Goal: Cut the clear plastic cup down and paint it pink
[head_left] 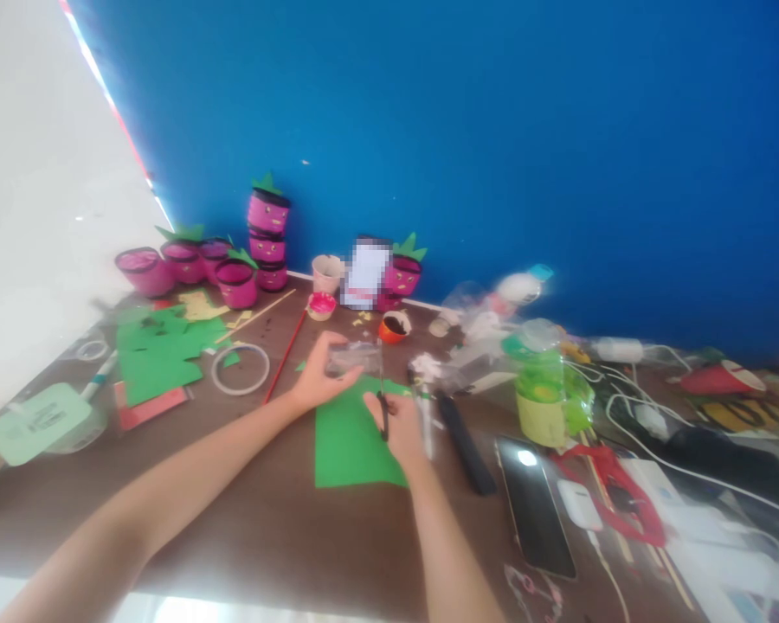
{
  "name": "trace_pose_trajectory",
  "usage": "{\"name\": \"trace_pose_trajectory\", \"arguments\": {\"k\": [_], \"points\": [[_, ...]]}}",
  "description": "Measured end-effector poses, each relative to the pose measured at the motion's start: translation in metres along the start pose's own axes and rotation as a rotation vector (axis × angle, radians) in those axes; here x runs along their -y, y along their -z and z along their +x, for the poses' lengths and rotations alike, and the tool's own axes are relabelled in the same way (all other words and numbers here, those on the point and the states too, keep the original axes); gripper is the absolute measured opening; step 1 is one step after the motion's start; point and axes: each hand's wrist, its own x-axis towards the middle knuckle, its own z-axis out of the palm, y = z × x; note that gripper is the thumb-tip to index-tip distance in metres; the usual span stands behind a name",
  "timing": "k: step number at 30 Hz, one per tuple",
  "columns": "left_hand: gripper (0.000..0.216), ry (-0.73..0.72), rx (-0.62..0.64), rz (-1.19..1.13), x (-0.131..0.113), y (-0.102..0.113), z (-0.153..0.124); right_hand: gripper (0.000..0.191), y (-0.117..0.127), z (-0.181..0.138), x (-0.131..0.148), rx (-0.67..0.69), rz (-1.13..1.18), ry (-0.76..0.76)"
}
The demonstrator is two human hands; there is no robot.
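Observation:
Scissors with black handles (384, 417) are in my right hand (402, 426), its fingers closed round them. The thin blades point away from me, close to the right end of a clear plastic piece (354, 356). My left hand (325, 378) grips that plastic between thumb and fingers; whether it is a bag or a sheet is too blurred to tell. Beneath both hands lies a green paper sheet (347, 446). Just beyond them stands a small orange-red cup (395, 328) with dark contents, near a cup of pink paint (321, 305).
Several magenta cups (235, 284) with faces and green leaves stand along the blue wall. Cut green paper (159, 342) and a tape roll (240, 369) lie left. A black phone (536, 506), a yellow-green container (542, 402), cables and plastic clutter fill the right. Another phone (367, 272) leans at the back.

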Motion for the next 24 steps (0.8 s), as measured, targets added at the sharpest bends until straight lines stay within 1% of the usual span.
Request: {"name": "trace_pose_trajectory", "arguments": {"k": [4, 14, 20, 22, 24], "points": [[0.041, 0.006, -0.012, 0.009, -0.004, 0.001, 0.001, 0.050, -0.002, -0.001, 0.004, -0.016, 0.064, 0.006], [0.041, 0.026, -0.022, -0.033, -0.007, 0.000, 0.000, 0.050, 0.003, -0.003, 0.012, -0.032, 0.089, 0.001], [0.044, 0.009, 0.060, -0.034, -0.001, -0.001, -0.001, 0.050, 0.003, -0.003, 0.014, -0.073, 0.076, -0.029], [0.042, 0.017, 0.065, -0.054, -0.001, 0.000, 0.000, 0.050, 0.003, -0.004, 0.015, -0.109, 0.095, -0.047], [0.040, 0.044, 0.033, -0.071, -0.003, 0.001, 0.000, 0.050, 0.003, -0.004, 0.016, -0.185, 0.124, -0.063]]}}
